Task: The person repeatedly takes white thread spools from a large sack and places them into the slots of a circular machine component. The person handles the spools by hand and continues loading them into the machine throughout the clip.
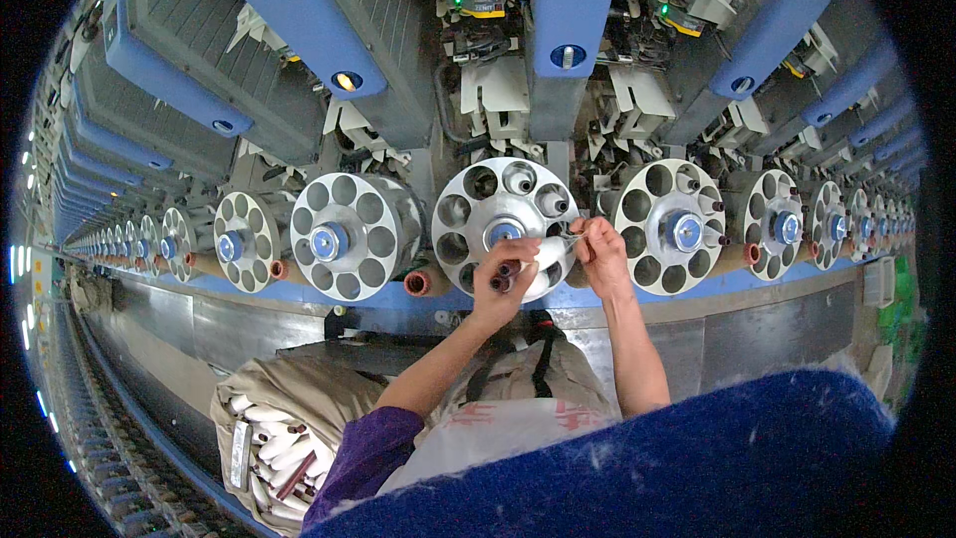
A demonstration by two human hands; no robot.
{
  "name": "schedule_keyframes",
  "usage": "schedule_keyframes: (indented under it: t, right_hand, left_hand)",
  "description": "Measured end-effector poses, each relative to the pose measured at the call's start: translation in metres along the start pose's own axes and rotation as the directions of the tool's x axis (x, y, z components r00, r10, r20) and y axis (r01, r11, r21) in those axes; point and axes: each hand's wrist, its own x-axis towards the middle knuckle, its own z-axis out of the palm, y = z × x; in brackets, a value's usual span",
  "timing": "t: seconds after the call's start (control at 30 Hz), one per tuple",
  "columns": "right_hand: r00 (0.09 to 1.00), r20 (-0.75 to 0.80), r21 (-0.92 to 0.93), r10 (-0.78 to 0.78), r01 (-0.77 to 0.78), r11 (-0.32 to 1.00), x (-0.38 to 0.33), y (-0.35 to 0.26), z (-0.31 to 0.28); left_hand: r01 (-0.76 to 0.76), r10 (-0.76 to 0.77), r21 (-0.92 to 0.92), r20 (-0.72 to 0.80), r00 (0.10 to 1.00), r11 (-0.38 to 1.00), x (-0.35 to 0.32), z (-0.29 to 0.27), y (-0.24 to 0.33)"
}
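My left hand [495, 284] is closed around a white yarn bobbin [547, 255], its dark brown tube end pointing back toward me and its wound part toward the right. My right hand [603, 257] pinches a thin pale thread [570, 232] just beyond the bobbin. Both hands are in front of a round bobbin magazine [458, 241], a pale disc with a ring of holes and a blue hub. Bobbins [520, 178] sit in some of its upper holes. My left hand hides part of its lower rim.
More round magazines [344, 279] stand in a row to both sides. Brown tubes [418, 283] stick out between them. Below left, a cloth sack [329, 389] holds several white bobbins. Blue machine arms [572, 20] hang above, and a metal ledge [239, 324] runs underneath.
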Motion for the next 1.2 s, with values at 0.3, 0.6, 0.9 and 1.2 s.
schedule_keyframes:
  t: [0.3, 0.6, 0.9, 1.2]
  right_hand:
    - [0.976, 0.213, -0.159, -0.045, 0.08, 0.984, -0.021, -0.053, 0.021]
    - [0.93, 0.347, -0.886, -0.119, 0.367, 0.282, -0.028, -0.024, 0.041]
    - [0.932, -0.094, -0.429, -0.351, 0.28, 0.859, -0.044, 0.045, 0.035]
    - [0.909, 0.378, -0.659, -0.174, 0.396, 0.639, -0.034, -0.064, 0.106]
  left_hand:
    - [0.074, -0.2, -0.522, -0.19, 0.961, 0.85, 0.017, -0.038, -0.008]
    - [0.037, -0.438, -0.733, -0.364, 0.822, 0.679, 0.015, -0.054, 0.018]
    - [0.091, -0.465, -0.587, -0.527, 0.711, 0.805, -0.01, -0.034, 0.005]
    - [0.085, -0.092, 0.058, 0.137, 0.986, 0.995, 0.009, 0.001, 0.002]
